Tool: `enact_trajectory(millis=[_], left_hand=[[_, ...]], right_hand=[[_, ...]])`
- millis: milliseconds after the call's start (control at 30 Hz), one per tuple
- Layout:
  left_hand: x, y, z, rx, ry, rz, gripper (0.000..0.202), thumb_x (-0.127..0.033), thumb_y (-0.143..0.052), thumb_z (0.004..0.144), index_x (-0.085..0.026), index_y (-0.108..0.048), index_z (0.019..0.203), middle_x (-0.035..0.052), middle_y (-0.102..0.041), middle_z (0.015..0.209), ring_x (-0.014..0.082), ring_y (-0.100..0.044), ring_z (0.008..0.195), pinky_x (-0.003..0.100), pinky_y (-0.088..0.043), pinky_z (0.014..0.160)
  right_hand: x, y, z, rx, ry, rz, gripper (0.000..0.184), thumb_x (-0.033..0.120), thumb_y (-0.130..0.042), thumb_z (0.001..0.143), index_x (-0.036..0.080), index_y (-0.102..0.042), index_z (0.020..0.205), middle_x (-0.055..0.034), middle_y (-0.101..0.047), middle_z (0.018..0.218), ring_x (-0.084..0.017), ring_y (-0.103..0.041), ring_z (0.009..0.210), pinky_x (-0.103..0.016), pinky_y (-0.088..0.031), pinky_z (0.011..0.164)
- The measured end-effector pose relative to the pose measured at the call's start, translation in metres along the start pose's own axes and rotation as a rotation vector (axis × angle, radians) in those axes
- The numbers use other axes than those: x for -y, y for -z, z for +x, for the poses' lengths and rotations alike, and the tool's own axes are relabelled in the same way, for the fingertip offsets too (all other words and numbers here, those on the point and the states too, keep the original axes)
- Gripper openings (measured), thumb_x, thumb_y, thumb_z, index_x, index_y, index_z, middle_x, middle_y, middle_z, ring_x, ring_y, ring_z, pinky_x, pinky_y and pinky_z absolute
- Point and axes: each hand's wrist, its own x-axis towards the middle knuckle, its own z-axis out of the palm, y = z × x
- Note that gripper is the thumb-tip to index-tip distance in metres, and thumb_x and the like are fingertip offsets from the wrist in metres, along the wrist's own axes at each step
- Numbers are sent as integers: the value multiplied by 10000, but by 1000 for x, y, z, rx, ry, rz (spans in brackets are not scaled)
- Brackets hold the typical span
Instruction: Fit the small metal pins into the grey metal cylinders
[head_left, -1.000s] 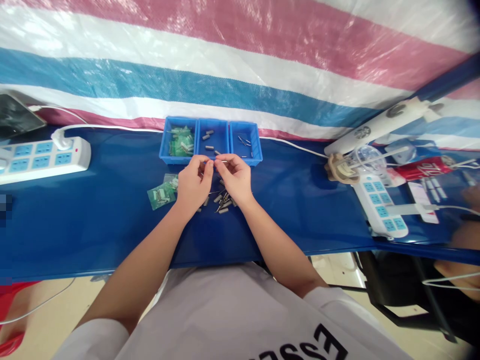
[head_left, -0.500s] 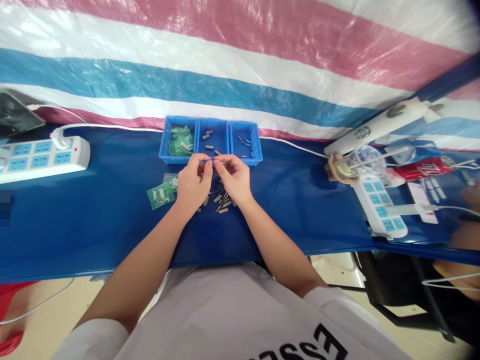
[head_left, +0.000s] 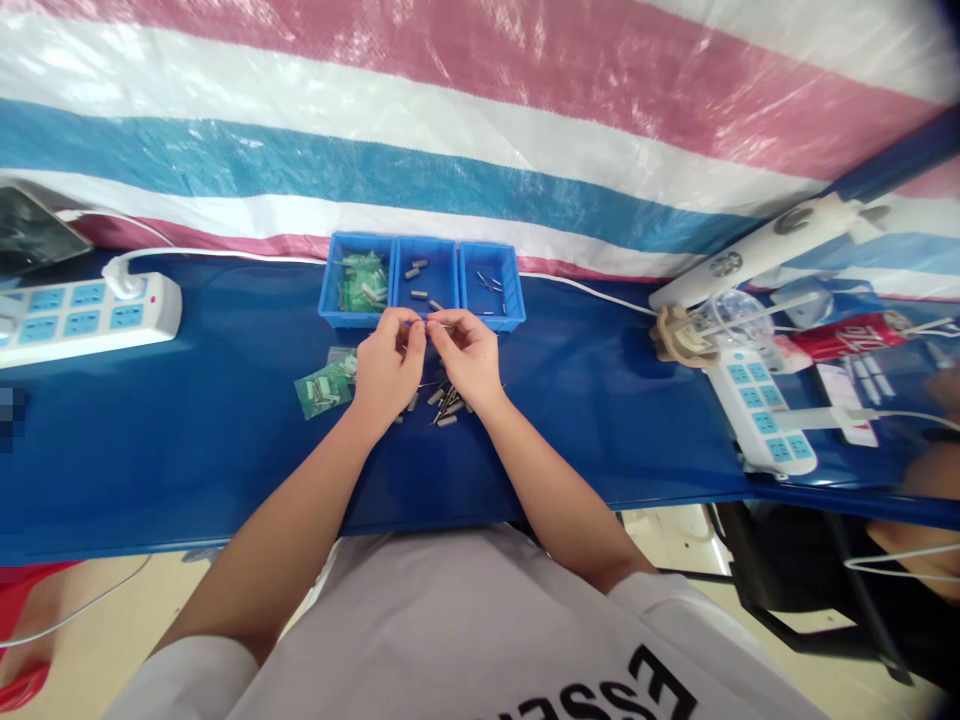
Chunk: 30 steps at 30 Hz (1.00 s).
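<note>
My left hand and my right hand meet at the fingertips just in front of the blue bins. Both are closed in a pinch; what sits between the fingers is too small and hidden to name. Beneath and between them lies a pile of small grey metal cylinders and thin pins, partly covered by my hands. Left of my left hand are small green-tinted bags with metal pieces inside. The left bin holds more green bags, the middle bin several cylinders, the right bin several thin pins.
A white power strip lies at the left of the blue table, another power strip at the right. Beyond it are a red can, a phone and a clear cup. A striped tarp hangs behind. Part of another person's arm shows far right.
</note>
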Motion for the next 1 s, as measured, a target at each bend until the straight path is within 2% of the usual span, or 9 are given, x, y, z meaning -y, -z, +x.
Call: enact_trajectory(millis=[300,1000], left_hand=[[-1,0,0,-1,-2,-8,196,-387,-528,1003,-209,-609,1023,-13,-674,770,129,-646,666,249,-472,679],[1,1,0,13,4,-4,199,-400,-521,1001,-218,-602,1003,-10,-675,778,138,-643,674,259,-469,684]], right_hand=[[-1,0,-1,10,-1,-33,294,495,-732,856,223,-701,966,-21,-735,901,-139,-677,772,-309,-570,748],[0,0,-1,7,-3,-30,258,457,-739,856,223,-711,959,-17,-737,904,-131,-674,762,-294,-560,722]])
